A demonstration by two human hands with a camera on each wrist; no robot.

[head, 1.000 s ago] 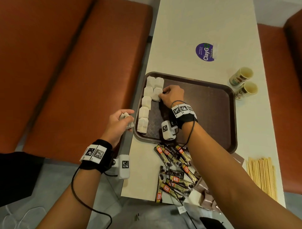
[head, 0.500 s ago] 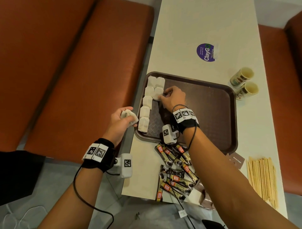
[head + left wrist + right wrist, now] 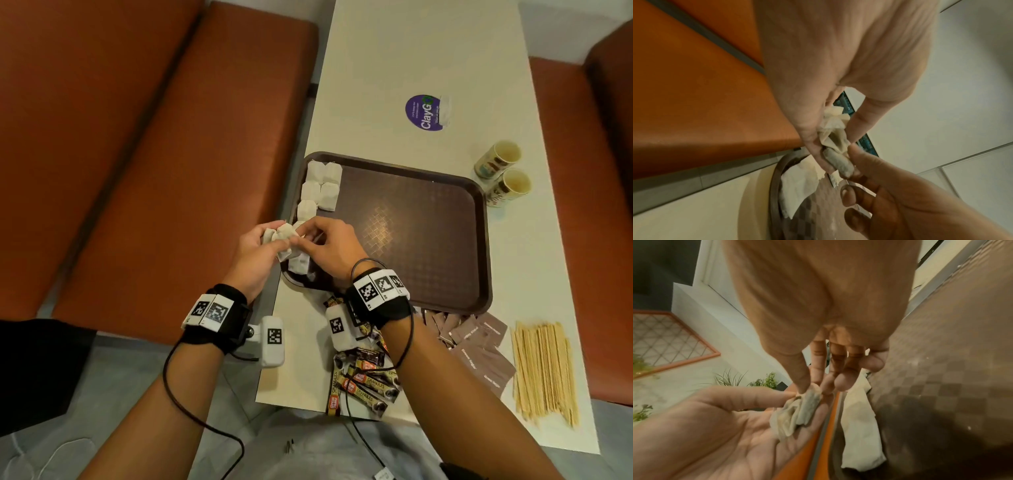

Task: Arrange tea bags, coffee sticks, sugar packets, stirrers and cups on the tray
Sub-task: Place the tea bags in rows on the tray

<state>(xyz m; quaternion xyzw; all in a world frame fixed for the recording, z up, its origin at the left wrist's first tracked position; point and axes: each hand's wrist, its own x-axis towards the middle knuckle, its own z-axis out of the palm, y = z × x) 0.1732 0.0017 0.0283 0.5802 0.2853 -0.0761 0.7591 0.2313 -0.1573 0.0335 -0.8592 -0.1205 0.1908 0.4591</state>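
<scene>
A small bunch of tea bags (image 3: 279, 240) sits in the left hand (image 3: 255, 253) over the tray's (image 3: 479, 240) near-left rim; the right hand (image 3: 329, 246) pinches one. More bags line the left edge. Coffee sticks (image 3: 363, 380), sugar packets (image 3: 479, 346), stirrers (image 3: 544, 370) and cups (image 3: 503, 174) remain on the table.

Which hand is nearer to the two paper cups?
Right. The right hand is over the tray's near left corner, on the cups' side. The left hand is beyond the tray's left edge, farther from them.
</scene>
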